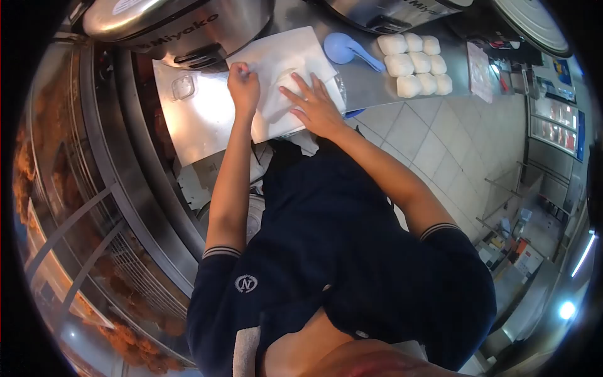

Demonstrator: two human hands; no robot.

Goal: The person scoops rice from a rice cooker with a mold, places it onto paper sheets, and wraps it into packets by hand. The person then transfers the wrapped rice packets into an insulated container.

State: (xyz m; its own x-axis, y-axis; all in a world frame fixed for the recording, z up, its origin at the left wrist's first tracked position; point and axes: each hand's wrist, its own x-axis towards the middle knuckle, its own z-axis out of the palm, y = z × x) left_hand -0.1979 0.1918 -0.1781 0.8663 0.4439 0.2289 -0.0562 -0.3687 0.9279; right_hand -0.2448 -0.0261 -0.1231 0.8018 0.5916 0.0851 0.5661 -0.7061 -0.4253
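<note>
My left hand (244,88) is raised over the left edge of the white paper sheets (303,45), its fingers curled and pinched together. Whether anything is between those fingertips is too small to make out. On the paper lies my right hand (316,108), palm down with its fingers spread. A pale, crumpled-looking patch of the paper shows beside its fingertips. Just beyond the sheets rests a blue plastic scoop (341,48) with its handle pointing right. Several white wrapped bundles (412,65) sit in neat rows to the right of it.
Behind the paper stands a large steel Miyako cooker (188,31), with another cooker (392,16) to its right. A small clear container (183,87) is on the steel counter (179,129). A glass-fronted case (81,251) of browned food runs along the left. Floor tiles (433,138) show at right.
</note>
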